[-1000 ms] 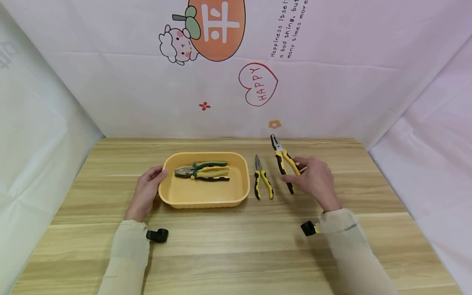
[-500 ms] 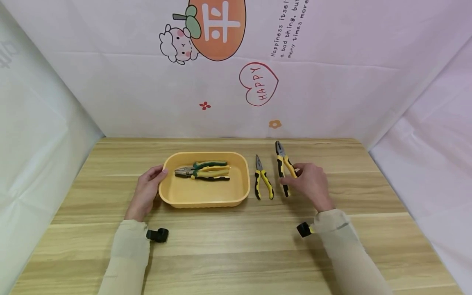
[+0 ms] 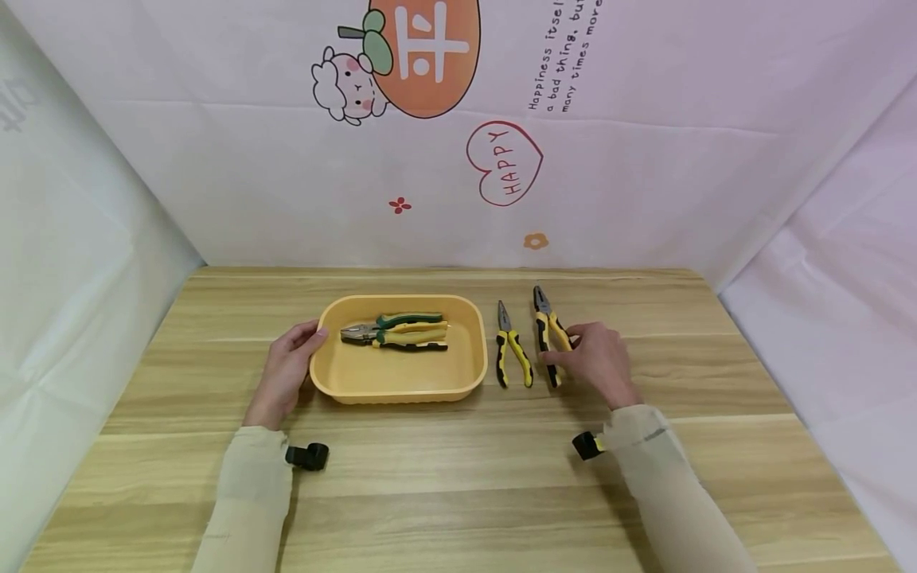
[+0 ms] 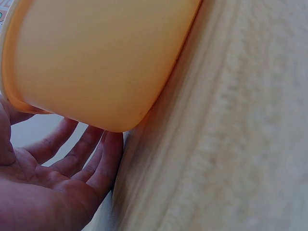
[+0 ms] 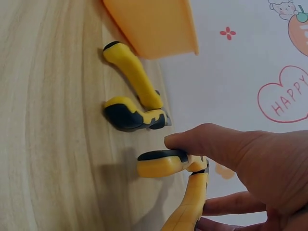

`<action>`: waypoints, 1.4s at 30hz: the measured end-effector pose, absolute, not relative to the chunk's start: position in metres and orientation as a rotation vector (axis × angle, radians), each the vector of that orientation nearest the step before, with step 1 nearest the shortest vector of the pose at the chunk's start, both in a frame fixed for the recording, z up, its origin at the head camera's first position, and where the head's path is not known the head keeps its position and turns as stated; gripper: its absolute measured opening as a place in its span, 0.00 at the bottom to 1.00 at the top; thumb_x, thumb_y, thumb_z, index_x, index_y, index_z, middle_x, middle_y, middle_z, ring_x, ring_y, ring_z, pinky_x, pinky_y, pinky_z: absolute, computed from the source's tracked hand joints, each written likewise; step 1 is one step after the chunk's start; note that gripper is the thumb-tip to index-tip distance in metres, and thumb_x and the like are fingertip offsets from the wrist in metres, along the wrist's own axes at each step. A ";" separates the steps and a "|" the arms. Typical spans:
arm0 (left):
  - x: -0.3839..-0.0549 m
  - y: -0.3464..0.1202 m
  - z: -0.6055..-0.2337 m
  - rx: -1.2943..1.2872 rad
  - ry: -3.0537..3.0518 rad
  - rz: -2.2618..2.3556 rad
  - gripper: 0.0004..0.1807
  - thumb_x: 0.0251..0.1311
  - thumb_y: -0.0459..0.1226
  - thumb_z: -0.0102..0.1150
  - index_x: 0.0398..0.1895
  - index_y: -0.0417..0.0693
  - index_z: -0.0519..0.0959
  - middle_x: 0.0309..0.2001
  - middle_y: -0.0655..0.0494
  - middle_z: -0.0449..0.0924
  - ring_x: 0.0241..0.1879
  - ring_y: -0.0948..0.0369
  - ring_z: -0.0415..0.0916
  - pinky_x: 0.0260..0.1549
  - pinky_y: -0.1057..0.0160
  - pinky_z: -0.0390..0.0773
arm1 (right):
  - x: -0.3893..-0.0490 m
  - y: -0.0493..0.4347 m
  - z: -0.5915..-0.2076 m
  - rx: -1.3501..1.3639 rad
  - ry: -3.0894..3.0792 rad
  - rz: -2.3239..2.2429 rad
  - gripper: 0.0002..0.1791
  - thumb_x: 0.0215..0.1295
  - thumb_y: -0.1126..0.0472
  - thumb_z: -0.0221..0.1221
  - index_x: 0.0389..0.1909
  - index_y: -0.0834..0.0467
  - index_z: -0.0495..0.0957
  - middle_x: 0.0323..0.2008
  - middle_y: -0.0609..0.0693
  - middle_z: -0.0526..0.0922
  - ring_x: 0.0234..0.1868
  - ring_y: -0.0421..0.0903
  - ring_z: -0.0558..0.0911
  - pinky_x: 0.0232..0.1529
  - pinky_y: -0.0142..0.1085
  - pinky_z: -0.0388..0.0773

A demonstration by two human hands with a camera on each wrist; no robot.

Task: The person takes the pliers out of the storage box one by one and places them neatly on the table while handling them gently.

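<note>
My left hand (image 3: 282, 370) holds the left end of a yellow plastic basin (image 3: 401, 386), thumb over its rim and fingertips against the outside wall in the left wrist view. Inside lie pliers with green and yellow handles (image 3: 408, 319), overlapping pliers with black and yellow handles (image 3: 415, 347). To the basin's right, long-nose pliers (image 3: 519, 362) with yellow and black handles lie spread on the table. Beside them my right hand (image 3: 602, 362) grips combination pliers (image 3: 542, 328) by spread handles, thumb on one handle and fingers at the other; in the right wrist view they hang close over the wood, casting a shadow.
A wood-grain table (image 3: 444, 493) carries everything. White printed cloth (image 3: 630, 183) hangs along its back edge, with more white cloth on both sides. Small black cameras sit at the left wrist (image 3: 308, 456) and right wrist (image 3: 587, 446).
My right hand has moved slightly left and toward me, lowering the combination pliers beside the long-nose pliers. The left hand and basin have stayed in place.
</note>
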State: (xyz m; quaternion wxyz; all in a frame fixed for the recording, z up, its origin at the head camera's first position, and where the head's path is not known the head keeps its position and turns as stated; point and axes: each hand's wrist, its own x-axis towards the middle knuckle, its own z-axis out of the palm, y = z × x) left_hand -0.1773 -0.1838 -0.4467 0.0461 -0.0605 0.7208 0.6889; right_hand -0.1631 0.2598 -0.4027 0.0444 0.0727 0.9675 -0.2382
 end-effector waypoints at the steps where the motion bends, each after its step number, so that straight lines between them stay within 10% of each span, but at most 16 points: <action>1: -0.178 -0.184 -0.447 -0.187 2.200 2.105 0.30 0.78 0.44 0.51 0.72 0.31 0.65 0.66 0.35 0.68 0.51 0.62 0.76 0.45 0.72 0.80 | -0.163 0.260 -0.403 0.230 2.949 -0.722 0.37 0.55 0.45 0.75 0.58 0.66 0.80 0.42 0.62 0.86 0.28 0.49 0.78 0.23 0.36 0.72; 14: -0.176 -0.184 -0.446 -0.191 2.210 2.084 0.29 0.78 0.44 0.50 0.72 0.32 0.65 0.66 0.35 0.68 0.52 0.61 0.76 0.46 0.72 0.79 | -0.168 0.255 -0.410 0.262 2.899 -0.689 0.42 0.55 0.45 0.75 0.62 0.69 0.76 0.33 0.59 0.85 0.19 0.44 0.73 0.18 0.33 0.67; 21: -0.176 -0.185 -0.447 -0.187 2.202 2.091 0.30 0.78 0.45 0.51 0.72 0.32 0.65 0.66 0.35 0.68 0.51 0.62 0.76 0.45 0.72 0.79 | -0.170 0.253 -0.413 0.266 2.904 -0.633 0.42 0.55 0.44 0.74 0.62 0.69 0.76 0.47 0.64 0.84 0.26 0.47 0.73 0.22 0.34 0.67; 34: -0.175 -0.185 -0.446 -0.180 2.207 2.078 0.30 0.78 0.45 0.50 0.73 0.33 0.64 0.66 0.35 0.67 0.52 0.61 0.75 0.46 0.72 0.79 | -0.171 0.250 -0.414 0.241 2.935 -0.594 0.25 0.54 0.44 0.75 0.38 0.62 0.82 0.22 0.50 0.73 0.21 0.45 0.68 0.19 0.33 0.59; 42: -0.175 -0.185 -0.443 -0.189 2.201 2.078 0.30 0.78 0.44 0.50 0.73 0.33 0.64 0.67 0.35 0.67 0.53 0.60 0.75 0.47 0.72 0.79 | -0.172 0.249 -0.413 0.249 2.916 -0.578 0.28 0.55 0.44 0.74 0.44 0.63 0.83 0.21 0.49 0.67 0.21 0.44 0.65 0.20 0.33 0.57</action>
